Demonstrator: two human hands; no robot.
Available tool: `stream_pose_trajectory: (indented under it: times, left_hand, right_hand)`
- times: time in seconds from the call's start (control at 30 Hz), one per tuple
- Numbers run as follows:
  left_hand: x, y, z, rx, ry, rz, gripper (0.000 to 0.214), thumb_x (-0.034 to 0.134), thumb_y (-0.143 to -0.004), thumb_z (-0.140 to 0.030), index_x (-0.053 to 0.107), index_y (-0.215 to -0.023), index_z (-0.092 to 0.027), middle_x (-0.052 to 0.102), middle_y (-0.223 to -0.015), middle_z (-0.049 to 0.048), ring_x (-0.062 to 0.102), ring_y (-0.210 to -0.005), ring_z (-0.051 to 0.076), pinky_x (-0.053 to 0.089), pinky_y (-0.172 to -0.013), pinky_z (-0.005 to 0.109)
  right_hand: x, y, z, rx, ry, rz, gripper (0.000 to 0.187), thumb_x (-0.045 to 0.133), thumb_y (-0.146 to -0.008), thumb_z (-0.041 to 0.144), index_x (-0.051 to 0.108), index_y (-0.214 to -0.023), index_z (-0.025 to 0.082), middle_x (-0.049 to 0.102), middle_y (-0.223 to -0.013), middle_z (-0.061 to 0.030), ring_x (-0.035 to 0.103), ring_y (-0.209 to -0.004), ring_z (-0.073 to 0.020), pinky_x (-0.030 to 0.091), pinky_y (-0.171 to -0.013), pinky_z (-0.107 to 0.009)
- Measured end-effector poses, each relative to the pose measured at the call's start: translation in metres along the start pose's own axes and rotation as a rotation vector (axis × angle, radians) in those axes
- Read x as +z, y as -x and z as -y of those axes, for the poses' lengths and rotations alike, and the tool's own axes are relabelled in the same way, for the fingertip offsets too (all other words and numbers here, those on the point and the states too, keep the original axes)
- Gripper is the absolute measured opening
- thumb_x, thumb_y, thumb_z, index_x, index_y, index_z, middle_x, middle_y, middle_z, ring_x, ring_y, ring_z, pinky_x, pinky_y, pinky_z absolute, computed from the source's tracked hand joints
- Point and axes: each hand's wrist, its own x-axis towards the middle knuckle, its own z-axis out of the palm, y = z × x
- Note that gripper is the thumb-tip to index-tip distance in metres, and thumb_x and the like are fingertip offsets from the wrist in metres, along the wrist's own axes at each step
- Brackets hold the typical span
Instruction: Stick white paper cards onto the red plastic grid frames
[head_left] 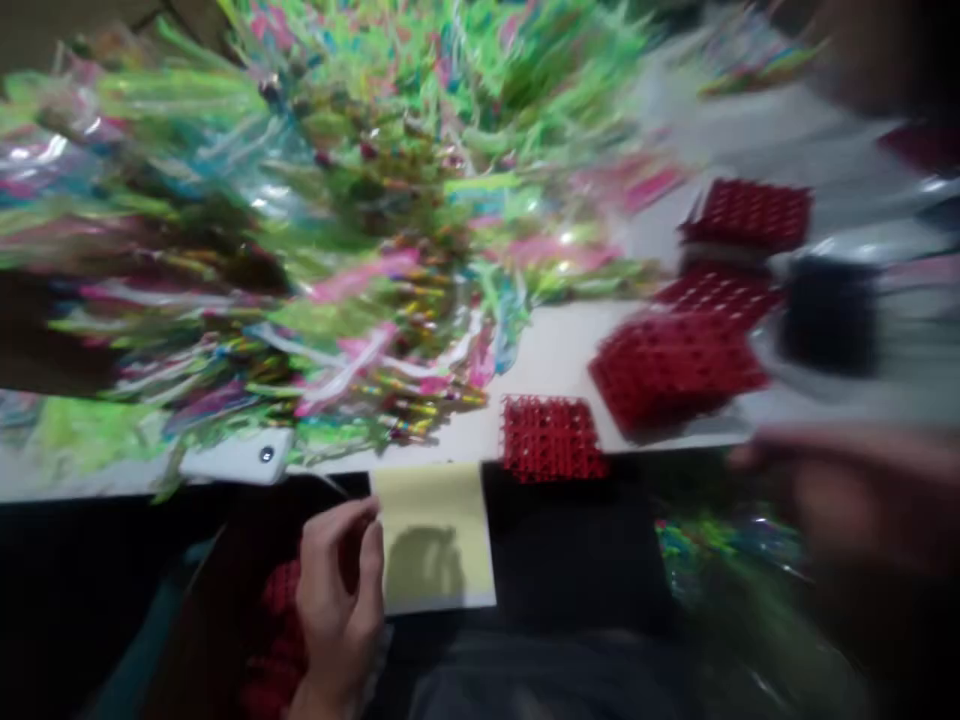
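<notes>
My left hand (341,590) is at the left edge of a yellow sheet of paper (439,535), with thumb and index finger bent toward each other. What they hold, if anything, I cannot make out. The sheet lies at the table's front edge, and a hand's shadow falls on it. At the right, my right hand (862,500) is smeared by motion, one finger stretching left near the table edge; its grip is unclear. Between the hands, a red lattice block (553,438) sits on the table edge. A larger red lattice block (679,365) lies farther right.
A heap of colourful thin strips and sticks (420,230) covers the left and back of the white table (570,350). A white phone (236,455) lies at the front left. More red lattice (754,212) and a dark object (829,315) stand right. A clear bag (750,590) is below.
</notes>
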Motion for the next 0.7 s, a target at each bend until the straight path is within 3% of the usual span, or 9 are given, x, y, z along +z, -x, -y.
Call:
stream_pose_trajectory:
  times: [0.07,0.13,0.23,0.33,0.47,0.6,0.7]
  left_hand:
    - [-0.008,0.011,0.029,-0.371,0.065,-0.028,0.040,0.073,-0.100,-0.042,0.064,-0.136,-0.028,0.066,-0.130,0.0061,0.063,-0.119,0.025,0.050,-0.104,0.035]
    - [-0.007,0.016,0.051,-0.567,0.156,0.041,0.056,0.079,-0.093,-0.052,0.064,-0.139,-0.024,0.069,-0.132,0.0093,0.066,-0.122,0.028,0.052,-0.105,0.037]
    - [-0.003,0.019,0.063,-0.633,0.265,0.133,0.047,0.082,-0.090,-0.052,0.074,-0.122,-0.020,0.078,-0.120,0.0096,0.072,-0.115,0.028,0.056,-0.100,0.036]
    - [0.000,0.018,0.059,-0.638,0.371,0.102,0.036,0.082,-0.092,-0.048,0.074,-0.115,-0.022,0.078,-0.115,0.0054,0.073,-0.112,0.024,0.055,-0.099,0.031]
    - [0.003,0.015,0.050,-0.642,0.479,0.059,0.035,0.086,-0.090,-0.042,0.073,-0.115,-0.021,0.076,-0.115,0.0044,0.070,-0.113,0.020,0.053,-0.100,0.026]
    - [0.012,0.015,0.041,-0.749,0.652,0.168,0.040,0.092,-0.080,-0.043,0.075,-0.108,-0.020,0.078,-0.101,0.0042,0.073,-0.091,0.019,0.057,-0.085,0.027]
    - [0.018,0.019,0.036,-0.845,0.774,0.256,0.041,0.095,-0.073,-0.047,0.075,-0.095,-0.019,0.074,-0.079,0.0018,0.071,-0.072,0.018,0.059,-0.074,0.030]
  right_hand:
    - [0.036,0.034,0.008,0.029,-0.095,0.069,0.048,0.075,-0.091,0.051,0.074,-0.133,0.027,0.082,-0.118,-0.0102,0.078,-0.109,-0.0300,0.064,-0.092,-0.041]
    - [0.065,0.068,0.016,0.087,-0.234,0.099,0.050,0.074,-0.092,0.050,0.071,-0.136,0.027,0.081,-0.120,-0.0105,0.078,-0.109,-0.0301,0.064,-0.091,-0.042]
    - [0.093,0.104,0.030,0.159,-0.395,0.121,0.050,0.071,-0.094,0.048,0.068,-0.138,0.022,0.080,-0.118,-0.0129,0.078,-0.102,-0.0291,0.065,-0.086,-0.043]
    - [0.103,0.114,0.046,0.139,-0.489,0.125,0.047,0.062,-0.101,0.050,0.061,-0.136,0.018,0.078,-0.103,-0.0097,0.077,-0.086,-0.0233,0.064,-0.073,-0.035]
    - [0.089,0.116,0.073,0.061,-0.569,0.108,0.032,0.059,-0.106,0.046,0.057,-0.127,0.022,0.076,-0.102,-0.0055,0.076,-0.092,-0.0185,0.061,-0.078,-0.027]
    - [0.052,0.133,0.093,-0.103,-0.465,0.133,0.022,0.069,-0.100,0.042,0.065,-0.111,0.023,0.070,-0.084,-0.0011,0.069,-0.075,-0.0169,0.057,-0.071,-0.025]
    - [0.018,0.143,0.096,-0.220,-0.401,0.145,0.026,0.074,-0.097,0.043,0.069,-0.112,0.022,0.073,-0.090,-0.0041,0.071,-0.086,-0.0209,0.059,-0.078,-0.028]
